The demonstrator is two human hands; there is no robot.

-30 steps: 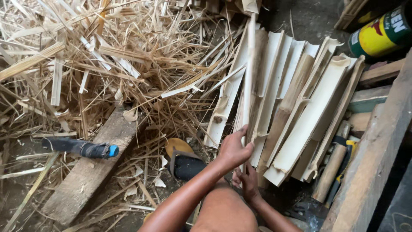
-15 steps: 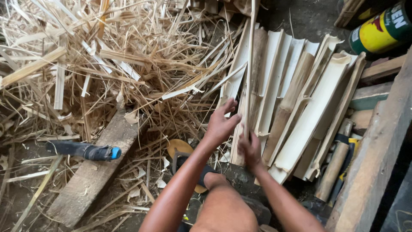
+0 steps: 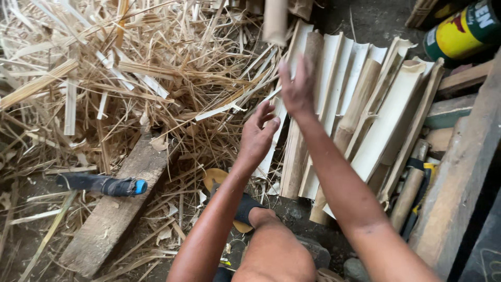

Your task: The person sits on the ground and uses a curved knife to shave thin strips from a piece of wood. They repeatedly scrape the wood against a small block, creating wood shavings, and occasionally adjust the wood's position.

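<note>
Bamboo slats, perhaps ten, two open hands

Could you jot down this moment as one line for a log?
left hand: open, beside split bamboo slats | right hand: open, raised over slats | left of hands: shavings pile, wooden plank

Dirt floor under bamboo slats, shavings
</note>
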